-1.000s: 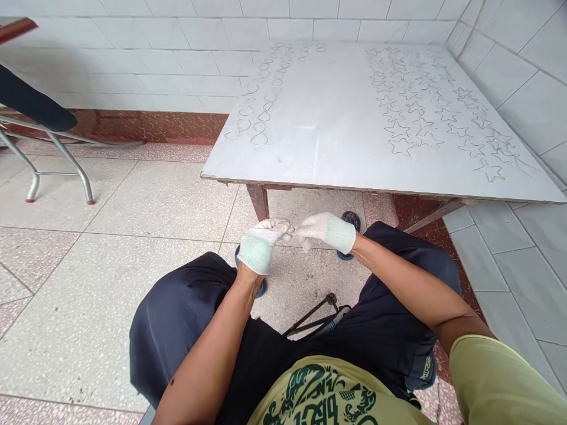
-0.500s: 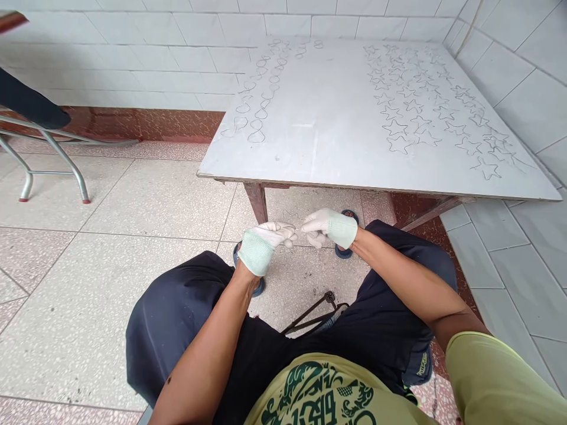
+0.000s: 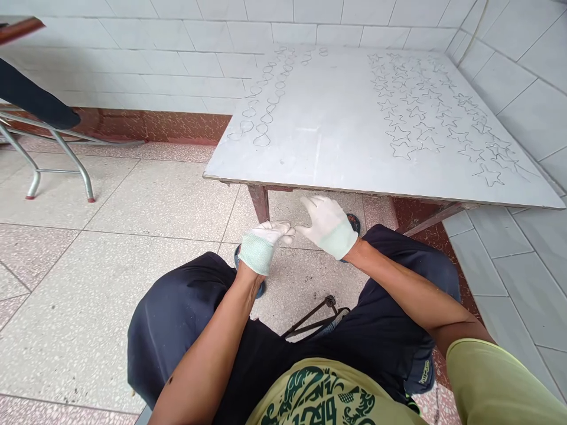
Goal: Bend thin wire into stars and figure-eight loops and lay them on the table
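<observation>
My left hand point(image 3: 269, 235), in a white glove with a pale green cuff, is closed in a pinch between my knees. From its fingertips a thin bent wire point(image 3: 284, 209) seems to rise, faint against the speckled floor. My right hand point(image 3: 325, 221), gloved the same way, is just to the right with its fingers apart; its thumb points at the left fingertips. Whether the thumb touches the wire I cannot make out. Ahead on the white-topped table point(image 3: 341, 153) lie star-shaped wires point(image 3: 401, 150) at the right and looped figure-eight wires point(image 3: 262, 130) at the left.
The table's front edge runs just beyond my hands, with a wooden leg point(image 3: 259, 203) under it. A dark metal frame point(image 3: 316, 319) stands on the floor between my legs. At the far left are a metal-legged stool point(image 3: 62, 171) and another person's leg point(image 3: 39, 97). Tiled walls enclose the corner.
My right hand has opened from its pinch and turned, fingers spreading up toward the table edge. My left hand keeps its pinch in nearly the same place. The view has shifted slightly.
</observation>
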{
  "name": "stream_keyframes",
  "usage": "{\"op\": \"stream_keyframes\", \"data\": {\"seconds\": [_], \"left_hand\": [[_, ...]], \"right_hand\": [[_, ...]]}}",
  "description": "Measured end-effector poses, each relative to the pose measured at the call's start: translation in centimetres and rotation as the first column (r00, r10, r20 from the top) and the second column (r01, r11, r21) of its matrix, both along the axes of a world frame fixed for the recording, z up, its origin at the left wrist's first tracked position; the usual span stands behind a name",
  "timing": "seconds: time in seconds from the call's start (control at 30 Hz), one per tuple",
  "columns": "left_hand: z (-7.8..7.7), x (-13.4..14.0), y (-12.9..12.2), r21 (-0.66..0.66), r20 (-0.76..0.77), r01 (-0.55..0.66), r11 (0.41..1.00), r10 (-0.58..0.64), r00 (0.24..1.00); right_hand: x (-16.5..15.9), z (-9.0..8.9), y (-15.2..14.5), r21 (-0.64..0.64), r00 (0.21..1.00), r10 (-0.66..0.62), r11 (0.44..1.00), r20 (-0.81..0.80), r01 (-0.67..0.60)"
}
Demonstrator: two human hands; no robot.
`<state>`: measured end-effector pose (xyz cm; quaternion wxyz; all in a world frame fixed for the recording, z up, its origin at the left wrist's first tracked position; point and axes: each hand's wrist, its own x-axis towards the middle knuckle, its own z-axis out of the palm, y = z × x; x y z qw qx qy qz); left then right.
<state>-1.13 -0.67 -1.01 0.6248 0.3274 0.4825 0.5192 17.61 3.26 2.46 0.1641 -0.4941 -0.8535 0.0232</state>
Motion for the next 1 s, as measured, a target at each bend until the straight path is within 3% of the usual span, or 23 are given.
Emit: {"op": "stream_keyframes", "data": {"seconds": [0.2,0.4,0.5,0.6,0.73,0.87,1.0], "left_hand": [[-0.7,0.4,-0.3,0.025,-0.069,0.042,0.999,-0.040,0.997],[-0.6,0.5,0.0,-0.007,-0.136,0.025,1.000,-0.026,0.990],[-0.4,0.0,0.5,-0.027,-0.094,0.030,0.999,-0.032,0.995],[-0.3,-0.8,0.7,0.021,-0.053,-0.005,1.000,0.006,0.999],[0.0,-1.8,0.7,0.066,-0.085,-0.073,0.995,0.079,0.993],[1.3,-2.6,1.1,0.076,-0.213,-0.073,0.994,0.088,0.973],[4.0,-3.3,2.5,0.149,-0.353,-0.010,0.989,0.063,0.933]], "right_hand": [[0.1,-1.5,-0.5,-0.048,0.979,0.146,0.989,0.142,-0.141],[0.3,-3.5,-0.5,0.059,0.988,0.146,0.987,0.053,-0.149],[0.3,-3.7,-0.3,0.023,0.993,0.116,0.993,-0.025,-0.115],[0.5,-3.1,-0.1,-0.101,0.973,0.041,0.993,-0.227,-0.066],[0.8,-1.9,0.2,-0.376,0.816,-0.162,0.924,-0.555,-0.073],[1.2,-0.4,0.8,-0.518,0.711,-0.262,0.839,-0.652,-0.167],[1.5,1.2,1.5,-0.547,0.708,-0.251,0.807,-0.660,-0.223]]}}
